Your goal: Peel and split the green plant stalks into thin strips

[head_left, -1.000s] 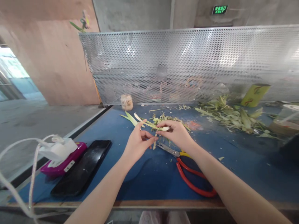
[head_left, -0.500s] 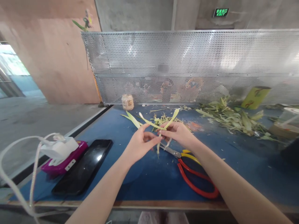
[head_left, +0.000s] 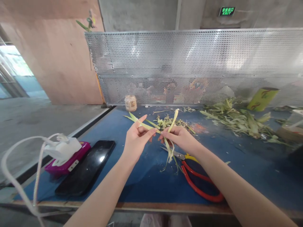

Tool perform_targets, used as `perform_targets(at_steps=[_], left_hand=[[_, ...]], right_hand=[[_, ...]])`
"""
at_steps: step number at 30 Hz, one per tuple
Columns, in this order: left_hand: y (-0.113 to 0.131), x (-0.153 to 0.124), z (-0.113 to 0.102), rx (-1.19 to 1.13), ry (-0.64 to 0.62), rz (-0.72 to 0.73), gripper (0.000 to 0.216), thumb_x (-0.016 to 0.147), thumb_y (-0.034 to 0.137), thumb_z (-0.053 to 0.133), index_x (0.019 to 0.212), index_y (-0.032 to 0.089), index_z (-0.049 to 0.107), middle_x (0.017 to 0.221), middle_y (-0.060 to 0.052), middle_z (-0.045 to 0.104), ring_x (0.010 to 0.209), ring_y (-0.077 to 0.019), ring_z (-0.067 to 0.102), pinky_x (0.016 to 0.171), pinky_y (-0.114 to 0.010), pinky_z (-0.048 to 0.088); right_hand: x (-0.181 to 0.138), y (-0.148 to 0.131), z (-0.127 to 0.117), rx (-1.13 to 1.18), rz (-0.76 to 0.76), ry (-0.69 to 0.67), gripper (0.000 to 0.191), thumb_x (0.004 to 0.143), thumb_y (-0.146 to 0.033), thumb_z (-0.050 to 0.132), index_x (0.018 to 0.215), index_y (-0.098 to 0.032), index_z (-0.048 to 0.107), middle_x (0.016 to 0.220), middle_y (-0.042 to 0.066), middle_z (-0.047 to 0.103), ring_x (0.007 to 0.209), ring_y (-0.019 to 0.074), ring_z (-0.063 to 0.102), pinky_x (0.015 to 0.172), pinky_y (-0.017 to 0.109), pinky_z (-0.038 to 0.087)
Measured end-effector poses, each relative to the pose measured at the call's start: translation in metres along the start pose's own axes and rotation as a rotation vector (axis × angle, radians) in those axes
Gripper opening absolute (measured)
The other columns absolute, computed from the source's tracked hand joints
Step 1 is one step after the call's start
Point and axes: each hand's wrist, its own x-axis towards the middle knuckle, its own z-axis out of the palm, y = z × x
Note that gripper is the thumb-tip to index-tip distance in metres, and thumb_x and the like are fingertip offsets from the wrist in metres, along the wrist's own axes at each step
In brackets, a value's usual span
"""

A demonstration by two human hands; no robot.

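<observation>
My left hand [head_left: 135, 140] pinches a pale green leaf strip [head_left: 147, 126] between thumb and fingers. Close beside it, my right hand [head_left: 180, 138] is closed on the strips where they cross; one upright end [head_left: 174, 119] sticks up past its fingers. Frayed ends [head_left: 170, 151] dangle below, over the blades of scissors [head_left: 202, 189] with red and yellow handles lying on the table. Another green leaf [head_left: 131, 117] lies behind my left hand. The exact crossing of the strips is partly hidden by my fingers.
On the blue table [head_left: 146, 186] lie a black phone [head_left: 86, 170], a magenta power strip [head_left: 67, 165] with white plugs, a jar [head_left: 130, 103], green scraps [head_left: 169, 121], a leaf heap [head_left: 239, 121] and a yellow-green can [head_left: 262, 99]. A perforated metal screen [head_left: 151, 53] stands behind.
The left strip has swung lower, and my left hand now grips along it. Longer frayed ends hang under my right hand. The whole view has shifted slightly.
</observation>
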Motion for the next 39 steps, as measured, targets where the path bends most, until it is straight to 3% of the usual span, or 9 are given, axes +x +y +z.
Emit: perform_targets(at_steps=[10,14,17,22,26,28,31,35,39], left_hand=[[0.006,0.003,-0.003,0.001,0.051,0.027,0.071,0.063,0.023,0.067,0.126,0.014,0.035,0.057,0.003,0.058,0.049,-0.0070,0.050,0.050,-0.022,0.041],[0.005,0.001,0.002,0.032,0.041,-0.115,0.069,0.067,0.027,0.063,0.126,0.014,0.031,0.072,-0.003,0.063,0.063,-0.0135,0.058,0.047,-0.022,0.043],[0.003,-0.001,0.005,0.064,-0.052,-0.208,0.071,0.068,0.028,0.062,0.128,0.014,0.024,0.078,-0.006,0.063,0.067,-0.0155,0.059,0.048,-0.024,0.045],[0.001,-0.004,0.001,0.212,-0.199,-0.135,0.070,0.065,0.030,0.065,0.124,0.014,0.031,0.071,-0.002,0.063,0.051,-0.0095,0.052,0.049,-0.024,0.043],[0.001,-0.003,-0.002,0.344,-0.097,-0.009,0.076,0.059,0.031,0.069,0.124,0.017,0.032,0.075,-0.003,0.063,0.062,-0.0134,0.057,0.054,-0.024,0.043],[0.002,-0.004,-0.002,0.360,-0.085,0.000,0.077,0.059,0.032,0.069,0.125,0.018,0.032,0.069,-0.001,0.062,0.056,-0.0121,0.055,0.052,-0.024,0.042],[0.002,-0.007,0.001,0.250,-0.206,-0.127,0.088,0.058,0.028,0.070,0.130,0.015,0.021,0.059,0.001,0.060,0.044,-0.0096,0.049,0.045,-0.024,0.040],[-0.001,-0.013,0.006,0.211,-0.292,-0.200,0.108,0.057,0.022,0.070,0.134,0.014,-0.005,0.056,0.004,0.058,0.043,-0.0105,0.049,0.044,-0.024,0.040],[-0.003,-0.013,0.005,0.393,-0.154,-0.044,0.097,0.062,0.032,0.067,0.135,0.017,0.004,0.065,0.002,0.057,0.052,-0.0113,0.052,0.050,-0.025,0.041]], right_hand=[[0.000,0.002,-0.003,0.028,-0.012,-0.037,0.029,0.077,-0.040,0.050,0.079,-0.014,0.064,0.049,-0.004,0.049,0.038,0.0043,0.040,0.040,0.019,0.033],[0.002,0.001,-0.002,0.071,-0.070,0.055,0.024,0.074,-0.036,0.055,0.088,-0.016,0.057,0.067,0.000,0.059,0.047,0.0063,0.049,0.047,0.021,0.041],[0.003,0.001,-0.002,0.088,-0.134,0.099,0.019,0.071,-0.034,0.058,0.079,-0.017,0.053,0.065,-0.001,0.059,0.049,0.0074,0.050,0.048,0.022,0.043],[0.001,0.000,-0.002,-0.015,-0.228,0.162,0.016,0.069,-0.033,0.061,0.072,-0.018,0.055,0.062,-0.003,0.055,0.047,0.0072,0.049,0.048,0.023,0.043],[0.000,-0.001,0.000,-0.031,-0.218,0.220,0.018,0.067,-0.032,0.063,0.077,-0.019,0.056,0.065,-0.002,0.056,0.050,0.0087,0.052,0.052,0.025,0.046],[0.000,-0.001,0.001,0.006,-0.195,0.274,0.020,0.064,-0.032,0.065,0.076,-0.019,0.057,0.066,-0.001,0.058,0.051,0.0097,0.054,0.053,0.026,0.047],[0.001,-0.001,0.005,0.107,-0.133,0.318,0.022,0.059,-0.032,0.069,0.070,-0.017,0.058,0.066,0.000,0.061,0.050,0.0103,0.056,0.054,0.026,0.047],[0.004,0.005,0.008,0.298,-0.064,0.243,0.021,0.057,-0.031,0.070,0.067,-0.015,0.061,0.060,0.001,0.062,0.055,0.0118,0.057,0.059,0.028,0.048],[0.005,0.008,0.005,0.310,-0.123,0.259,0.016,0.057,-0.027,0.071,0.066,-0.017,0.065,0.069,0.002,0.065,0.064,0.0129,0.060,0.065,0.029,0.048]])
